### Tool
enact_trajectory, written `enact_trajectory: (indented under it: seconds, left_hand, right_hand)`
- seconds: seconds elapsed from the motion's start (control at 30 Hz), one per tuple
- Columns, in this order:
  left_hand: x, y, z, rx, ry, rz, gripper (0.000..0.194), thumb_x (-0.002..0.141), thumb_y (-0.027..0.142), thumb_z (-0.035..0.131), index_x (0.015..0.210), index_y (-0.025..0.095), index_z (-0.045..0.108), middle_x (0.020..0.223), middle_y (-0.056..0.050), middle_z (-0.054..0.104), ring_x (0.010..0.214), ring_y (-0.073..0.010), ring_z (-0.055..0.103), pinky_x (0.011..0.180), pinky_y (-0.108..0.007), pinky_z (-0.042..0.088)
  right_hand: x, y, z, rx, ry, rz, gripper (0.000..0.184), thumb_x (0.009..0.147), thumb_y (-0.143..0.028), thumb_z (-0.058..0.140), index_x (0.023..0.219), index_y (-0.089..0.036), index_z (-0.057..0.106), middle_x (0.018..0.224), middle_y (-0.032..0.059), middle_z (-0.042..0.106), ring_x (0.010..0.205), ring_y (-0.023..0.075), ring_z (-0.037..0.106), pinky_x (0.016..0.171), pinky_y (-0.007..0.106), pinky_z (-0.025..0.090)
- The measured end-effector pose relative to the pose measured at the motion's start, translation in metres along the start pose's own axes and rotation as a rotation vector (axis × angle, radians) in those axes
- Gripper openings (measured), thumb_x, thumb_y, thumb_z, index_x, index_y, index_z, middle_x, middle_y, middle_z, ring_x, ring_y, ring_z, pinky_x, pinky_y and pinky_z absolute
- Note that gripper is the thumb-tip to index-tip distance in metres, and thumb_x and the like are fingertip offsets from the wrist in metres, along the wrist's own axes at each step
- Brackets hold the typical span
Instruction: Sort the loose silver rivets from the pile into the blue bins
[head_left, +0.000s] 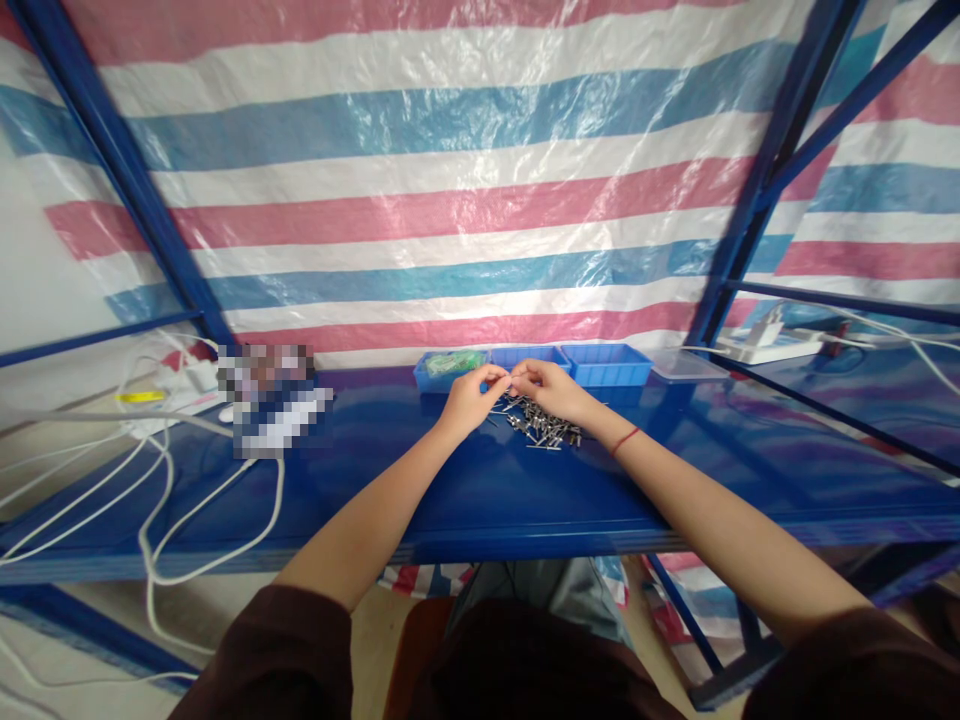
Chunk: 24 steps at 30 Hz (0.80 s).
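My left hand (472, 397) and my right hand (549, 386) meet fingertip to fingertip above the shelf, both closed in a pinch. Whatever lies between the fingers is too small and too covered to make out. Just below and beyond my right hand is a loose pile of small silver metal pins with collars, like blind rivets (551, 428). A few stray ones lie at the pile's left and front edges. Behind the hands stand a blue bin with clear and green plastic bags (455, 364), a middle blue bin (559, 355) partly hidden by my right hand, and a right blue bin (611, 372).
A clear plastic lid or tray (686, 366) lies right of the bins on the blue shelf (360, 440). White cables (169, 500) loop across the left side near a blurred-out object (274, 400). A white power strip (772, 345) sits at right. Blue posts and striped sheeting surround the shelf.
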<state>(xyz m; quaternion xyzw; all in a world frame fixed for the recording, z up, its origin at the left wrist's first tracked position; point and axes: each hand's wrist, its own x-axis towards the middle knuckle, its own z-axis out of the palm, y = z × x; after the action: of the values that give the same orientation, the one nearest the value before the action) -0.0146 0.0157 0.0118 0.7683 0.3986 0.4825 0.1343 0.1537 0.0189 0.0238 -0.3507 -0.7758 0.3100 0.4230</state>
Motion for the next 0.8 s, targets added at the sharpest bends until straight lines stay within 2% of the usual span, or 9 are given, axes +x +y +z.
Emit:
enact_trajectory:
  seconds: [0.17, 0.33, 0.47, 0.63, 0.8]
  left_hand:
    - [0.0, 0.0, -0.001, 0.013, 0.056, 0.083, 0.013, 0.083, 0.026, 0.055, 0.089, 0.019, 0.063, 0.086, -0.001, 0.069, 0.08, -0.013, 0.063, 0.077, -0.025, 0.048]
    - [0.001, 0.0, 0.0, 0.034, 0.095, 0.109, 0.011, 0.081, 0.023, 0.057, 0.089, 0.018, 0.063, 0.084, -0.001, 0.067, 0.076, -0.0123, 0.061, 0.075, -0.025, 0.048]
    - [0.002, -0.007, 0.001, 0.035, 0.079, 0.074, 0.012, 0.082, 0.024, 0.056, 0.089, 0.018, 0.063, 0.089, -0.002, 0.067, 0.077, -0.0128, 0.061, 0.076, -0.026, 0.049]
    - [0.003, -0.011, -0.001, 0.084, 0.006, 0.073, 0.016, 0.085, 0.025, 0.051, 0.084, 0.017, 0.064, 0.086, -0.003, 0.066, 0.08, -0.0142, 0.06, 0.075, -0.025, 0.048]
    - [0.001, -0.008, 0.001, 0.136, -0.038, 0.082, 0.02, 0.087, 0.027, 0.047, 0.085, 0.017, 0.064, 0.084, -0.003, 0.065, 0.079, -0.0145, 0.06, 0.077, -0.026, 0.047]
  right_hand:
    - [-0.002, -0.002, 0.006, 0.295, -0.001, 0.189, 0.015, 0.077, -0.03, 0.06, 0.084, -0.017, 0.058, 0.082, 0.0051, 0.065, 0.073, 0.0129, 0.059, 0.063, 0.025, 0.046]
    - [-0.002, -0.002, 0.006, 0.398, 0.124, 0.196, 0.024, 0.068, -0.026, 0.07, 0.086, -0.018, 0.057, 0.073, 0.001, 0.063, 0.069, 0.0121, 0.059, 0.062, 0.025, 0.046]
    - [0.0, -0.002, 0.005, 0.406, 0.118, 0.145, 0.029, 0.064, -0.026, 0.071, 0.088, -0.019, 0.058, 0.075, 0.0001, 0.062, 0.069, 0.0122, 0.059, 0.061, 0.025, 0.046]
    - [-0.002, -0.002, 0.006, 0.348, 0.084, 0.099, 0.029, 0.067, -0.034, 0.069, 0.09, -0.018, 0.06, 0.077, 0.0016, 0.063, 0.068, 0.0123, 0.059, 0.061, 0.026, 0.046]
    - [0.001, -0.002, 0.005, 0.182, 0.12, 0.013, 0.026, 0.072, -0.038, 0.063, 0.087, -0.017, 0.057, 0.065, -0.0018, 0.059, 0.052, 0.0101, 0.052, 0.053, 0.026, 0.045]
